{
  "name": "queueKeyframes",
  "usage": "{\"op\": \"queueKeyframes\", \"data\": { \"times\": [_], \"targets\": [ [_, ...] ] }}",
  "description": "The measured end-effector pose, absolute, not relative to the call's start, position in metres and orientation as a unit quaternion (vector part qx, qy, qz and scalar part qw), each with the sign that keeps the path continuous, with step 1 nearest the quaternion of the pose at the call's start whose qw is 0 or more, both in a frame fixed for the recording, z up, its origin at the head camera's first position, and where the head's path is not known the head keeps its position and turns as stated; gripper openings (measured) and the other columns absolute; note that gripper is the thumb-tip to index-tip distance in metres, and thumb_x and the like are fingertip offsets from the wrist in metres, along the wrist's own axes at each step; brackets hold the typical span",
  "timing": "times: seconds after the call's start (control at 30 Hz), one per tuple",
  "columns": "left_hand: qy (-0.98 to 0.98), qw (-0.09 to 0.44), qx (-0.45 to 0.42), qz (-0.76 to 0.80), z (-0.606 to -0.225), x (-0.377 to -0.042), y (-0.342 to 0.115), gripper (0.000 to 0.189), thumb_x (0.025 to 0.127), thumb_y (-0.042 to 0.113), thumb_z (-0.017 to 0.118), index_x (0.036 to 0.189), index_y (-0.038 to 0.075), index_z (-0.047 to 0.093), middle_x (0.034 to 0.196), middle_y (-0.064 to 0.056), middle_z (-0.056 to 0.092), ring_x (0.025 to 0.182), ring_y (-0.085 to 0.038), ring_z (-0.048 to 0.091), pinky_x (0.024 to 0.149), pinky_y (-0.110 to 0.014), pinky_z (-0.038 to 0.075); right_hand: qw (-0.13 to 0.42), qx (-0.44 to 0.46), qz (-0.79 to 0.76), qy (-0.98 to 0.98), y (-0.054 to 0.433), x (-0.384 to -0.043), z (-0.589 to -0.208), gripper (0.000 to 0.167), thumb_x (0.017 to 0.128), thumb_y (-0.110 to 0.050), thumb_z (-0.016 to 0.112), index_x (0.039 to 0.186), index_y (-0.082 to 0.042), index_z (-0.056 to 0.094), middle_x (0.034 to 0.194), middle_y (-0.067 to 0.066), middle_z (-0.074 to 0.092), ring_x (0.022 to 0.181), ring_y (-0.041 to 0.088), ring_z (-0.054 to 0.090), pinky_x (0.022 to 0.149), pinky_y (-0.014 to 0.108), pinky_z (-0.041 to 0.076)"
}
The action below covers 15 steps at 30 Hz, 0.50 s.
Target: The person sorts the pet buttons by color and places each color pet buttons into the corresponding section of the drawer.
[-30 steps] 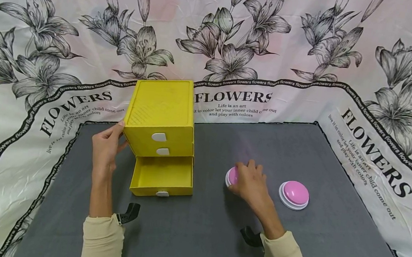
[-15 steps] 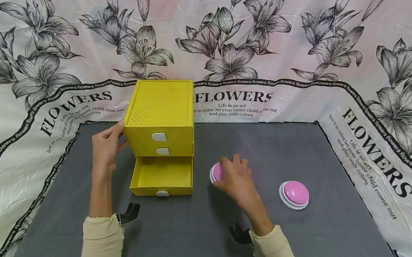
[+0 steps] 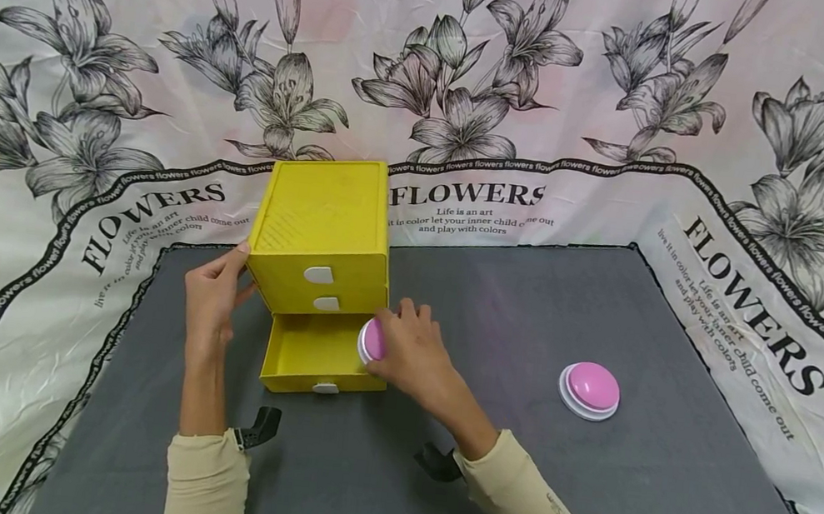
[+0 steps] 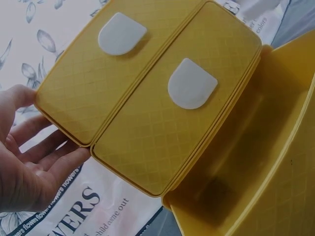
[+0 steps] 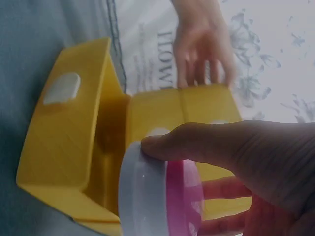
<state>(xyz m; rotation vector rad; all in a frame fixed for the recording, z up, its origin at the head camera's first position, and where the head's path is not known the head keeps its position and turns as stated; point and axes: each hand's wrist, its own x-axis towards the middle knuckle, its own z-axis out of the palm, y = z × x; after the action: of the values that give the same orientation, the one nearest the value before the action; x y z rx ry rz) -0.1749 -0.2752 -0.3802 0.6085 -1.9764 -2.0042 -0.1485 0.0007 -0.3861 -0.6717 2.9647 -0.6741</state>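
Note:
A yellow drawer unit (image 3: 327, 206) with white tabs stands left of centre, its bottom drawer (image 3: 277, 352) pulled out. My left hand (image 3: 212, 295) rests thumb and fingers against the unit's left side; in the left wrist view, that hand (image 4: 34, 157) touches it near the front corner. My right hand (image 3: 417, 354) holds a round pink-domed button with a white base (image 3: 373, 342) over the right side of the drawer. Seen from the right wrist, the thumb lies on the button's white base (image 5: 142, 191) and fingers reach behind the pink dome. No contents show in the drawer's visible part.
A second pink-domed button (image 3: 590, 390) lies on the grey tabletop (image 3: 509, 485) at the right. White flower-printed fabric (image 3: 471, 129) rises behind and beside the table. Dark camera mounts (image 3: 439, 463) jut from both wrists.
My right hand has carried the pink-domed button leftward from the middle of the table to over the bottom drawer. The left hand and the drawer unit have stayed put.

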Motion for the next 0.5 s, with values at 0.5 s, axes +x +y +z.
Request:
{"op": "queueKeyframes", "data": {
  "times": [0.5],
  "targets": [
    [-0.673,0.121,0.211,-0.699,-0.379,-0.175,-0.278,0.048,0.101,0.044,0.068,0.137,0.013,0.070,0.155,-0.004,0.058,0.143,-0.017,0.057,0.099,-0.028,0.061,0.009,-0.275,-0.201,0.940,-0.067,-0.159,-0.417,0.054,0.085,-0.034,0.088,0.128,-0.010,0.067,0.114,0.012,0.066,0.100,0.028,0.056,0.083,0.037,0.055]
  ]
}}
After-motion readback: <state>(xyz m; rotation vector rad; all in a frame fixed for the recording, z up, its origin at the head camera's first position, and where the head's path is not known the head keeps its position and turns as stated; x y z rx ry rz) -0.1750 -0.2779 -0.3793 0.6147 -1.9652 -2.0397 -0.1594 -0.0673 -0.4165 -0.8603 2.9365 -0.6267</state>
